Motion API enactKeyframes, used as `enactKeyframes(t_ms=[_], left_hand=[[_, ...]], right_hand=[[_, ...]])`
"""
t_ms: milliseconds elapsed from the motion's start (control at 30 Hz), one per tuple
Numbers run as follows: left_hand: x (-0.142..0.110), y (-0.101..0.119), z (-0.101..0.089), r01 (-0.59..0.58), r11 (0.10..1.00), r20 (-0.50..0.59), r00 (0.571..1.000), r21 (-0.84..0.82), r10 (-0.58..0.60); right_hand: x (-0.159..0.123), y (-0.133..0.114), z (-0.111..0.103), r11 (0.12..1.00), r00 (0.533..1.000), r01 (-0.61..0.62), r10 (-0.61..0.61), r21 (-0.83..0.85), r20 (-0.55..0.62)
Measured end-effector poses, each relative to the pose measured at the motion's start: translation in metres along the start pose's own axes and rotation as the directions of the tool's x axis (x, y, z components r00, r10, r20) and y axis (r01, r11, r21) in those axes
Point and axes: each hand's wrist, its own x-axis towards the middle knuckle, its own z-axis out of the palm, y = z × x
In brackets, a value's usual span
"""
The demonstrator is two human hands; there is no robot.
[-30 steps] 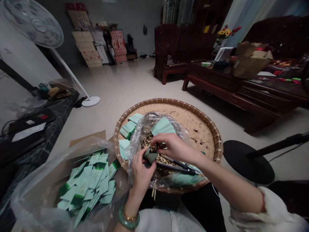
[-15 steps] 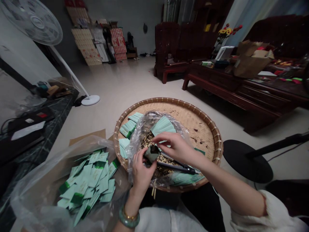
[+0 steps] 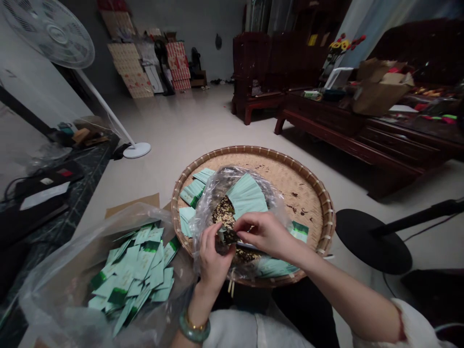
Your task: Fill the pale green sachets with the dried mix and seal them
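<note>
A small, pale green paper packet with a dark end (image 3: 229, 236) sits between the two hands, low over a round, woven bamboo tray (image 3: 328, 212). Think of the packet as the middle of a clock, with twelve far from the person. The left hand (image 3: 213, 251) comes from seven o'clock, and its fingers and thumb curl around the packet and hold it. The right hand (image 3: 263, 232) comes from three o'clock. Its thumb and finger are close together, right at the dark end (I cannot tell if they pinch the paper, some loose bits or nothing). Both hands are about as near as each other, one on each side. The packet's long way is hard to tell, because fingers hide much of it, but the dark end faces the right hand. At twelve o'clock lies a heap of dark and yellowish dry bits (image 3: 222, 212) in a crinkly clear plastic bag (image 3: 210, 193). At one o'clock is a spread fan of pale green packets (image 3: 248, 195).
</note>
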Motion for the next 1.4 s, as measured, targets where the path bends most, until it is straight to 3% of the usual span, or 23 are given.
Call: enactKeyframes(t_ms=[167, 333, 500, 700, 800, 933, 1000, 1067, 1233, 1400], left_hand=[[-0.001, 0.001, 0.000, -0.006, 1.000, 0.041, 0.999, 0.003, 0.006], [-0.002, 0.000, 0.004, -0.027, 1.000, 0.045, 0.999, -0.004, 0.027], [0.004, 0.001, 0.002, 0.033, 0.999, 0.053, 0.998, -0.024, -0.032], [0.008, 0.006, 0.003, 0.126, 0.988, 0.072, 0.990, -0.093, -0.119], [0.011, 0.006, 0.000, 0.308, 0.924, 0.181, 0.946, -0.226, -0.270], [0.016, 0.001, -0.010, 0.631, 0.653, 0.441, 0.770, -0.419, -0.461], [0.017, -0.001, -0.014, 0.722, 0.538, 0.539, 0.687, -0.435, -0.487], [0.016, -0.002, -0.015, 0.765, 0.480, 0.576, 0.641, -0.429, -0.507], [0.012, -0.001, -0.013, 0.767, 0.438, 0.530, 0.641, -0.469, -0.555], [0.013, 0.005, -0.013, 0.720, 0.548, 0.504, 0.692, -0.426, -0.517]], right_hand=[[0.001, -0.006, -0.003, 0.997, 0.993, 0.071, -0.074, -0.033, -0.094], [0.011, -0.003, 0.002, 0.965, 0.974, 0.225, -0.221, -0.132, 0.041], [0.009, 0.001, 0.001, 0.981, 0.972, 0.159, -0.176, -0.110, -0.157], [-0.001, 0.014, 0.007, 0.979, 0.994, 0.104, -0.110, -0.173, -0.025], [-0.001, 0.023, 0.003, 0.999, 0.997, -0.040, 0.038, -0.024, -0.072], [-0.004, 0.032, -0.007, 0.891, 0.969, -0.214, 0.246, 0.400, -0.030], [-0.007, 0.035, -0.011, 0.837, 0.957, -0.240, 0.288, 0.492, -0.023], [-0.011, 0.039, -0.015, 0.824, 0.948, -0.263, 0.317, 0.502, -0.023], [-0.016, 0.044, -0.018, 0.836, 0.941, -0.264, 0.332, 0.481, -0.061], [-0.011, 0.044, -0.008, 0.835, 0.921, -0.252, 0.363, 0.489, -0.145]])
